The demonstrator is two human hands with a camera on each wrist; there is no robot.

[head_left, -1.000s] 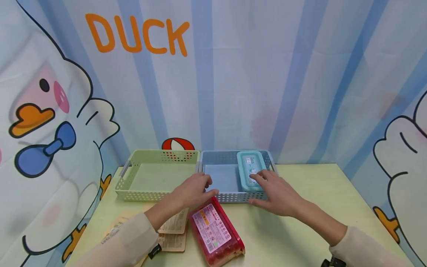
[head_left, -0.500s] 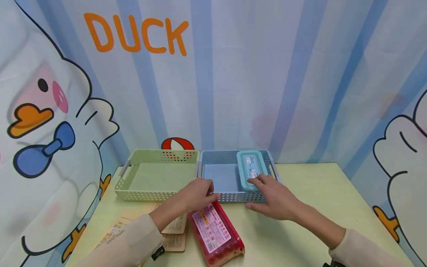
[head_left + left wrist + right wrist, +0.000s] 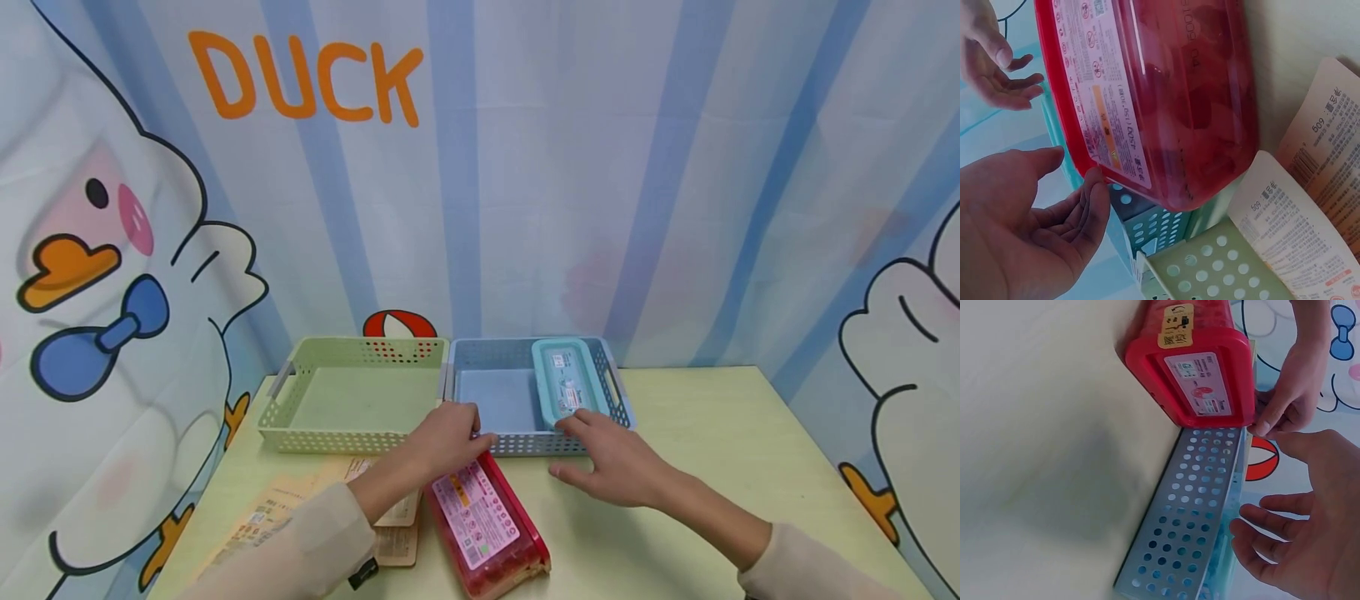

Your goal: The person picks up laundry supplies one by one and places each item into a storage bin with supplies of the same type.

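Note:
My left hand [image 3: 447,433] is over the far end of a red see-through plastic box [image 3: 1191,94] with a pink-and-white label. In the left wrist view its fingertips are right at the box's red rim, with the thumb apart from them. The red box lies on the table, slanting toward me. Over the front edge of the blue basket [image 3: 495,444] hovers my right hand [image 3: 618,458], fingers loosely bent, nothing in its grasp. Its fingertips overlap the near end of a light-blue lidded container [image 3: 566,375], which sits in the basket's right side.
A green basket [image 3: 330,439] stands left of the blue one, touching or nearly so. Several tan printed paper packs [image 3: 1291,231] lie on the table left of the red box, partly under my left sleeve. A striped duck-print curtain [image 3: 540,183] hangs behind.
My right hand has drawn back toward me, from over the light-blue container to its near end. The left hand has shifted slightly nearer. The boxes and baskets stay put.

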